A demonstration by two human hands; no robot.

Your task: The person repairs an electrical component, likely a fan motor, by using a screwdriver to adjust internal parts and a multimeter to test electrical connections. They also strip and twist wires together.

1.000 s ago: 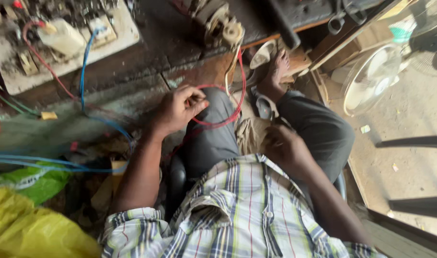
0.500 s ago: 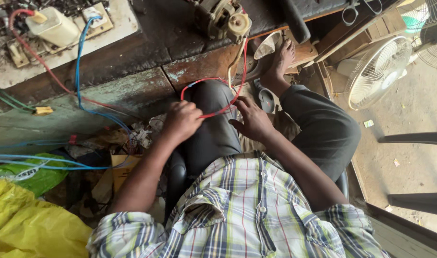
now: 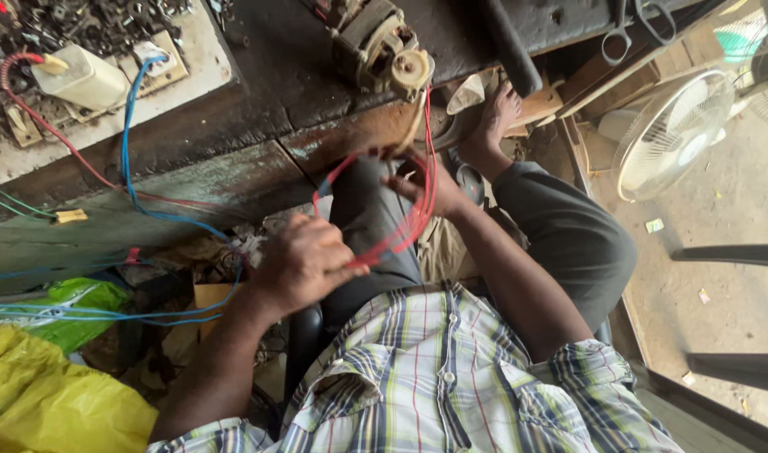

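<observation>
Workbench (image 3: 233,109) at top, with a small electric motor (image 3: 384,50) near its front edge; a loop of red wire (image 3: 400,226) is held over the lap below that edge. Left hand (image 3: 304,264) closed on the loop's lower end; right hand (image 3: 426,189) gripping its upper part, fingertips hidden. A tug could strain the motor lead; its joint is indistinct

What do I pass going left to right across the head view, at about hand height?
Yellow bag → green bag → left hand gripping the red wire → right hand on the same wire → grey trouser knee → white fan.
</observation>
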